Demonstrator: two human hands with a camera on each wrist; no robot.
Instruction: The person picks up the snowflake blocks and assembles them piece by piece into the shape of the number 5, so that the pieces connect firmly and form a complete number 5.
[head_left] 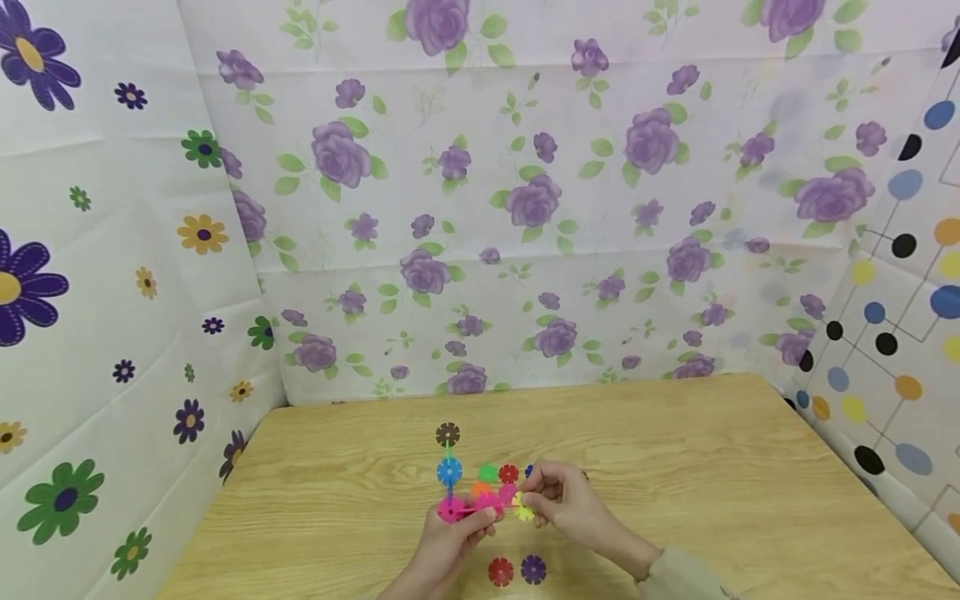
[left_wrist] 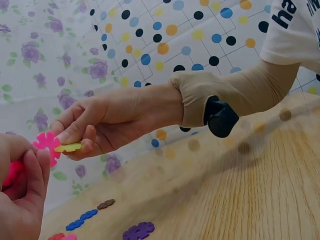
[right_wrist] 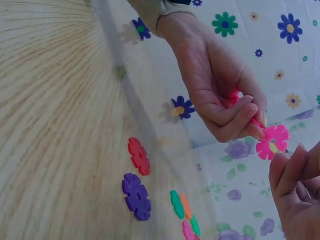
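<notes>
My left hand (head_left: 442, 546) grips a joined chain of notched plastic snowflake discs by its pink end. The chain has a pink disc (head_left: 451, 510) at the corner, a light blue disc (head_left: 450, 472) above it and a brown disc (head_left: 447, 433) at the tip, linked by edge-on discs. Another pink disc (left_wrist: 46, 142) sticks out past the left fingertips. Between thumb and fingers, my right hand (head_left: 572, 507) pinches a yellow disc (left_wrist: 67, 148), its edge meeting that pink disc. Whether their slots are engaged I cannot tell. Right fingers partly hide the yellow disc in the head view.
Loose discs lie on the wooden table (head_left: 337, 467): green (head_left: 488, 472), red (head_left: 508, 473), orange (head_left: 480, 489) and others beyond the hands. Nearer, a red disc (head_left: 501, 572) lies beside a purple disc (head_left: 534, 570). Patterned cloth (head_left: 480, 208) surrounds the table's back and sides.
</notes>
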